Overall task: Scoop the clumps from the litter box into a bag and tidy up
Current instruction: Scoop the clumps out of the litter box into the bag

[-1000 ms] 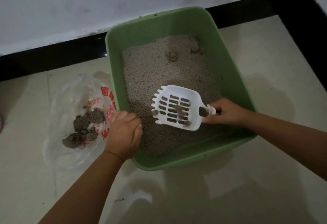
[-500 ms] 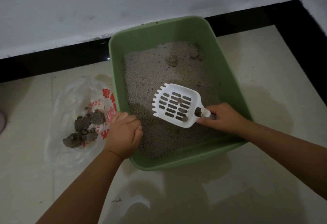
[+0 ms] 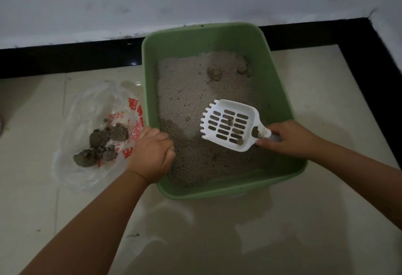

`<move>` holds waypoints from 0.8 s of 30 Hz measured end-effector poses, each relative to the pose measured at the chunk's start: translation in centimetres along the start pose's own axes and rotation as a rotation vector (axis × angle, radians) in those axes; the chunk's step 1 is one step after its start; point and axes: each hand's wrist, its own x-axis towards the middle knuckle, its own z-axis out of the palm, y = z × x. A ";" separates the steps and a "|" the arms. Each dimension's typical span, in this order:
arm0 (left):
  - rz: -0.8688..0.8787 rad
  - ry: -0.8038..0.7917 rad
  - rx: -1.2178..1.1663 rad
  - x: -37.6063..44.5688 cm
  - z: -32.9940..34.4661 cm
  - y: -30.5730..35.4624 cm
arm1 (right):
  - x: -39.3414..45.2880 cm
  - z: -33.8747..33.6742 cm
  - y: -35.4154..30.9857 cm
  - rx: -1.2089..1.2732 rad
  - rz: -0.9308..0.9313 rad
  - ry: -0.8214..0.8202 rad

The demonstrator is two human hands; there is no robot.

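Note:
A green litter box (image 3: pixel 280 92) filled with pale litter stands on the tiled floor against the wall. My right hand (image 3: pixel 289 139) grips the handle of a white slotted scoop (image 3: pixel 230 123), held over the litter with a few small clumps in it. My left hand (image 3: pixel 152 155) curls over the box's left rim near its front corner. Left of the box lies a clear plastic bag (image 3: pixel 87 109) with red print, holding several dark clumps (image 3: pixel 102 144). Two clumps (image 3: pixel 215 73) sit in the litter at the far end.
A white wall with a black baseboard (image 3: pixel 65 59) runs behind the box, and the baseboard turns along the right side. Bare cream floor tiles (image 3: pixel 239 231) lie in front. A few specks of litter lie on the floor at lower left.
The scoop has lifted slightly and most loose litter has sifted out, leaving small clumps. My left hand stays on the rim. The camera view has shifted a little.

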 end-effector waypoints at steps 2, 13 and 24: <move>0.007 0.000 0.006 0.0 0.1 0.0 | 0.0 -0.5 0.3 -0.002 0.005 0.021; 0.075 -0.135 0.192 0.7 -0.1 0.4 | 2.1 -7.3 1.8 -0.521 -0.015 0.001; 0.082 -0.170 0.222 1.0 -0.4 0.6 | 6.7 -9.3 -1.7 -1.168 -0.263 -0.204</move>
